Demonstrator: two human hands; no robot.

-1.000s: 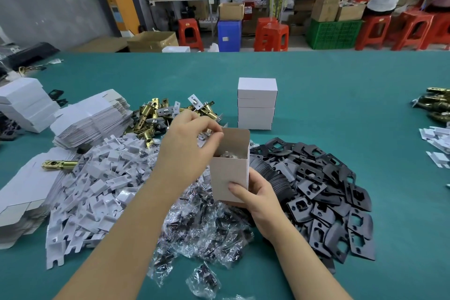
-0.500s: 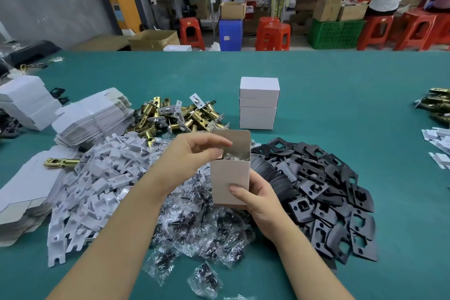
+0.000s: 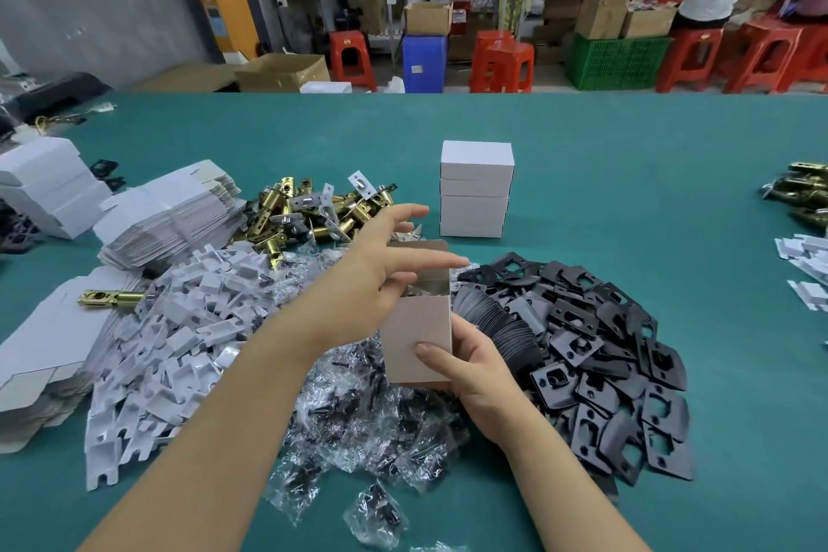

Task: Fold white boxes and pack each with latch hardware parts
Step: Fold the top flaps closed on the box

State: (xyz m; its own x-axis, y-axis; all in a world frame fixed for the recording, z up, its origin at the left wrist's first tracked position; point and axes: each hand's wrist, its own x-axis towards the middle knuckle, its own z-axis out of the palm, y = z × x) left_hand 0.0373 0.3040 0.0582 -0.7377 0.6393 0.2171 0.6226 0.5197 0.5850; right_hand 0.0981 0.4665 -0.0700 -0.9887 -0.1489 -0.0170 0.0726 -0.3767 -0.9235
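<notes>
Since a moment ago, my left hand [image 3: 381,269] has opened, fingers spread over the white box's [image 3: 419,338] open top; my right hand [image 3: 475,368] grips it upright, lid flap beyond.

Right hand [image 3: 475,368] grips open white box [image 3: 419,338].

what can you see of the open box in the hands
The box is small, plain white cardboard, held upright above the heap of clear bags. Its top is open, with the lid flap standing up at the back. Metal parts glint inside, too dim to identify. The right hand grips its lower part, thumb across the front face. The left hand is at the open top with fingers stretched out; whether it touches the rim is unclear.
</notes>
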